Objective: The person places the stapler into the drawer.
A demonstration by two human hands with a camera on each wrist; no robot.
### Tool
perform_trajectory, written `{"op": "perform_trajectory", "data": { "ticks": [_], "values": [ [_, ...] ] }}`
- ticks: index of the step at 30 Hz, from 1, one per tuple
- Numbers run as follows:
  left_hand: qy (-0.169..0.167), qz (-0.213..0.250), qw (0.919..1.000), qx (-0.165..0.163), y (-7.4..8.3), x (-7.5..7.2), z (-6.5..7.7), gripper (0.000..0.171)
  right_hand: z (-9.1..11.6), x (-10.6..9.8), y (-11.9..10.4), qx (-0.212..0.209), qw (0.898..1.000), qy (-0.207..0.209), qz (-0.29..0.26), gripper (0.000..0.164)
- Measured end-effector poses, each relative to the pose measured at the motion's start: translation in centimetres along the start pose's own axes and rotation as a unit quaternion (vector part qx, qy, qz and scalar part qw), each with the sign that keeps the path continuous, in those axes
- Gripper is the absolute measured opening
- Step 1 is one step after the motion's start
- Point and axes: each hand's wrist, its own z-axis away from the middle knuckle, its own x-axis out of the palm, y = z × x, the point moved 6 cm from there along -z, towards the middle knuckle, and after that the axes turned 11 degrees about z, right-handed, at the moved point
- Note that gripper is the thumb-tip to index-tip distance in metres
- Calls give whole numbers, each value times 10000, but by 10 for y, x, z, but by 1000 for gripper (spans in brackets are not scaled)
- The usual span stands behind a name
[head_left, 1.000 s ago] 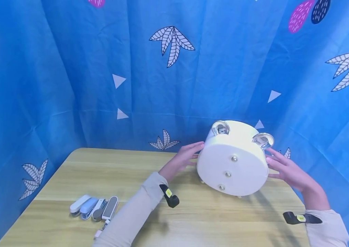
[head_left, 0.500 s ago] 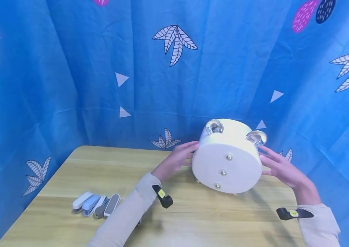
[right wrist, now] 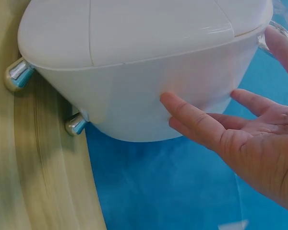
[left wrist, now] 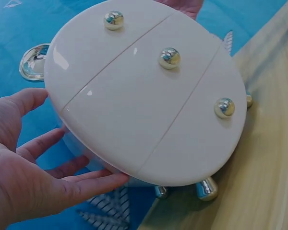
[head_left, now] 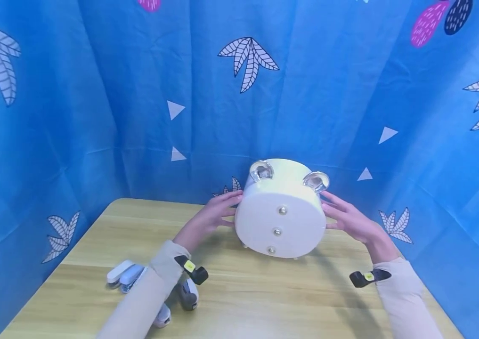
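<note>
A white rounded drawer box [head_left: 280, 226] with three round metallic knobs, two shiny ear-shaped pieces on top and small metallic feet stands near the back of the table [head_left: 239, 301]. My left hand [head_left: 214, 214] touches its left side with fingers spread and fairly straight. On the opposite side, my right hand [head_left: 351, 221] rests its extended fingertips against the wall. Thin seams divide the drawer fronts in the left wrist view, and the drawers look closed. Metallic feet [left wrist: 207, 189] show below the front. Whether all feet touch the wood, I cannot tell.
Left of my left forearm lie a white stapler [head_left: 119, 273] and a blue stapler [head_left: 132, 277]. Past the forearm are a grey-and-white stapler-like item [head_left: 188, 294] and a pale one [head_left: 163, 316], partly covered by the sleeve. A blue patterned curtain [head_left: 239, 117] hangs behind the table.
The drawer box has shifted left between both hands, which moved along with it. My left forearm now covers different stapler-like items. The view has turned slightly left.
</note>
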Motion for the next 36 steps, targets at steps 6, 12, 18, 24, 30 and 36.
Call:
{"op": "perform_trajectory", "data": {
  "ticks": [6, 12, 18, 24, 30, 36],
  "values": [
    [82, -266, 9996, 17, 9, -33, 17, 57, -32, 21, -8, 27, 9997, -165, -149, 70],
    [284, -165, 9995, 20, 14, -53, 25, 59, -53, 33, -13, 32, 9994, -242, -253, 69],
    [394, -110, 9992, 20, 19, -61, 26, 63, -65, 39, -17, 15, 9989, -337, -321, 70],
    [513, -221, 9984, -17, 19, -65, 27, 64, -71, 41, -16, 9, 9983, -486, -320, 68],
    [556, -218, 9982, 48, 19, -64, 27, 63, -74, 39, -17, -63, 9979, -565, -321, 69],
    [879, -325, 9953, 240, 23, -65, 31, 62, -73, 38, -21, -24, 9982, -527, -287, 69]
  ]
}}
